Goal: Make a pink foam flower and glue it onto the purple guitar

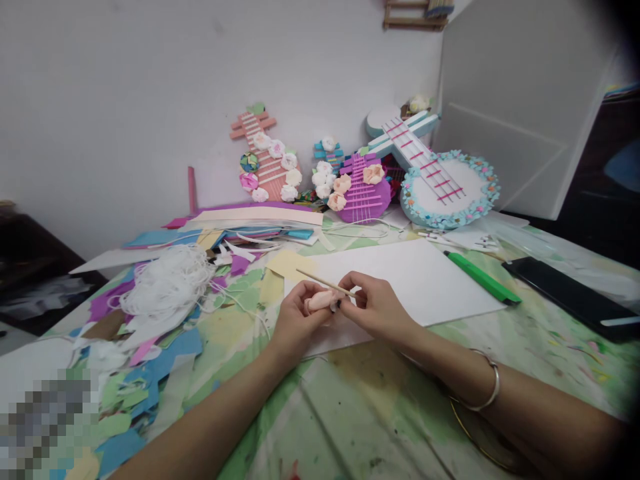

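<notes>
Between my hands is a small piece of pale pink paper, curled like a petal. My left hand closes its fingers around the paper. In my right hand is a thin wooden stick, pinched and slanting up to the left across the top of the paper. My right fingertips also come up against the paper's right end. Beneath both hands lies a white sheet, with a pale yellow paper piece at its left edge.
Paper-decorated instrument models, one purple and one white and blue, lean along the wall. A tangle of white string and coloured scraps cover the left. At right are a green cutter and a black phone-like slab.
</notes>
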`<state>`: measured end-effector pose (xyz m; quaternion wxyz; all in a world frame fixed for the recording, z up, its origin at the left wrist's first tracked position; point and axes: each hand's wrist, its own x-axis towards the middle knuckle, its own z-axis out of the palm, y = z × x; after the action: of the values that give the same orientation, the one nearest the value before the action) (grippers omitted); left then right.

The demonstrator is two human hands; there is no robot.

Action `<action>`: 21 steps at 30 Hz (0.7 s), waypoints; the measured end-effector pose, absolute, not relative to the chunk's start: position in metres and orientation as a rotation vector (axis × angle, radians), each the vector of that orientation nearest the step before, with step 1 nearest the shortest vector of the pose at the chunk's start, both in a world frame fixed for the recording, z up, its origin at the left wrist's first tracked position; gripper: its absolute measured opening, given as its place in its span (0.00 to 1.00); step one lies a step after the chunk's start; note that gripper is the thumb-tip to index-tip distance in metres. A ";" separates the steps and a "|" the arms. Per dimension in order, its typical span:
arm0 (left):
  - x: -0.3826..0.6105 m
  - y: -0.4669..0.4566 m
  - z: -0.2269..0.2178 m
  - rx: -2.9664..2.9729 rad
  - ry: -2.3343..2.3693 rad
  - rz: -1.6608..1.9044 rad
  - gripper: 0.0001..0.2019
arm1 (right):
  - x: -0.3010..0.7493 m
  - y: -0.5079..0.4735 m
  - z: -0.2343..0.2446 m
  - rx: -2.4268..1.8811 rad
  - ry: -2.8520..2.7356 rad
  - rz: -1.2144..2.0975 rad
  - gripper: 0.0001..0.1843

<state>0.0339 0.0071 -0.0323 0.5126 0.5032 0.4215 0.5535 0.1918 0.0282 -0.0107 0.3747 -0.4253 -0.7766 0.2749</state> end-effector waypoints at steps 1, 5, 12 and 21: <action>0.034 0.007 -0.031 1.227 1.030 1.327 0.15 | 0.192 0.028 -0.011 -1.084 -1.990 0.702 0.03; 0.035 0.005 -0.027 1.241 1.029 1.332 0.15 | 0.192 0.027 -0.013 -1.064 -2.005 0.715 0.04; 0.035 0.008 -0.030 1.129 0.992 1.395 0.12 | 0.191 0.028 -0.013 -1.077 -2.008 0.735 0.08; 0.033 0.012 -0.036 1.043 0.953 1.432 0.17 | 0.191 0.027 -0.008 -1.124 -1.916 0.809 0.04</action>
<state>0.0333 0.0118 -0.0363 0.5353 0.4378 0.4002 0.6013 0.1911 0.0266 -0.0075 0.3789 -0.4400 -0.7501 0.3166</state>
